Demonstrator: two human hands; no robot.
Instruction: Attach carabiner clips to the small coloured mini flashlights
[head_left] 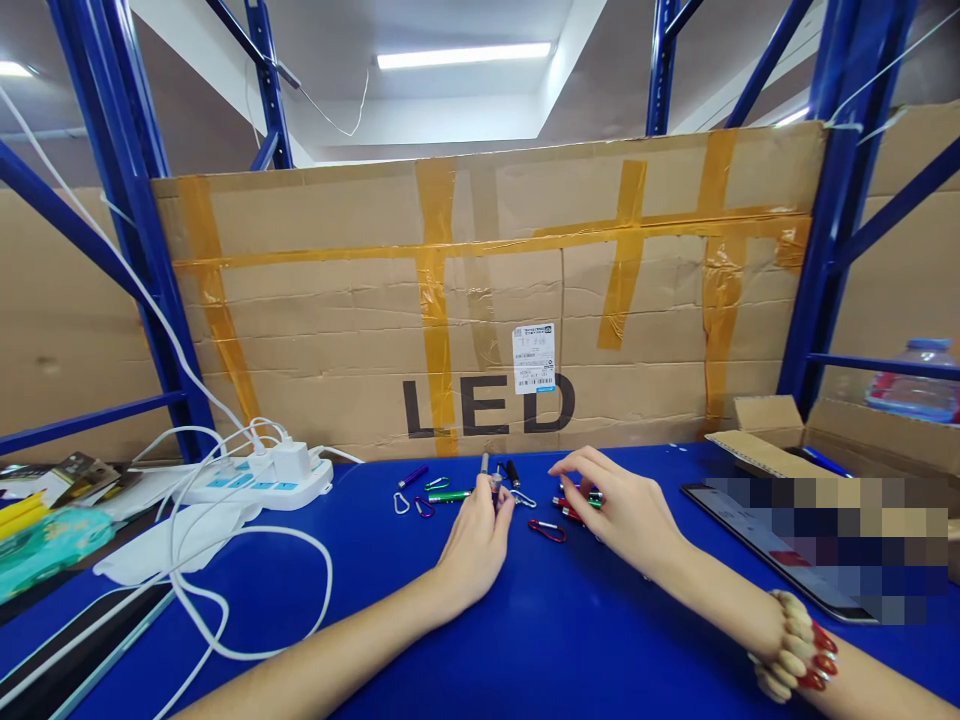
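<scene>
My left hand [476,545] is closed on a small silvery cylinder [485,464] whose top end sticks up past the fingers. Right of it, my right hand [619,510] hovers over small red and green items, thumb and index finger apart. A green cylinder [448,497] lies just left of my left hand, with a purple cylinder [413,476] behind it. Carabiners lie around them: silver [401,504], green [437,484], purple [424,508] and another silver one [525,498]. Between my hands lies a red carabiner [547,531]. A black cylinder [513,473] is behind.
On the left are a white power strip [255,485], looping white cables [326,570] and packets [64,550]. A tablet [772,550] and an open cardboard box [862,435] are at the right. Cardboard marked LED [360,340] stands behind the blue table [555,640].
</scene>
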